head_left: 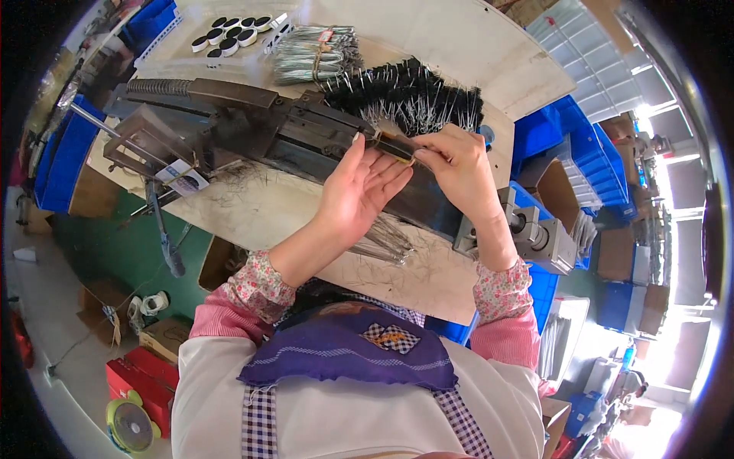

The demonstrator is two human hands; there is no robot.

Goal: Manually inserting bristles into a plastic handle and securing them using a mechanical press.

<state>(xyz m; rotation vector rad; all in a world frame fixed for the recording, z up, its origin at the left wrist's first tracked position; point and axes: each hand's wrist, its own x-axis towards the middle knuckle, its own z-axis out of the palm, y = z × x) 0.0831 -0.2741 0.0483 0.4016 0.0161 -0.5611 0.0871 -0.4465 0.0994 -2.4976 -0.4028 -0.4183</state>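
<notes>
A long dark metal bench machine [310, 130] lies across the worktable in front of me. My left hand [358, 187] is palm up at its near side, with the fingers stretched out beside a narrow dark part with yellowish edges [394, 145]. At the right end of that part, my right hand [457, 162] has thumb and forefinger pinched together. Whatever is between those fingertips is too small to make out. Just behind both hands lies a heap of black-bristled wire brushes [417, 96]. Loose thin wires [386, 241] rest on the table below my left wrist.
Bundled bent wires [315, 53] lie at the back, beside a see-through tray [168, 57] with several round black-and-white pieces. A grey motor-like unit [547, 241] stands by my right forearm. Blue bins [566, 145] are at the right. Dark bristle scraps litter the tabletop [267, 210].
</notes>
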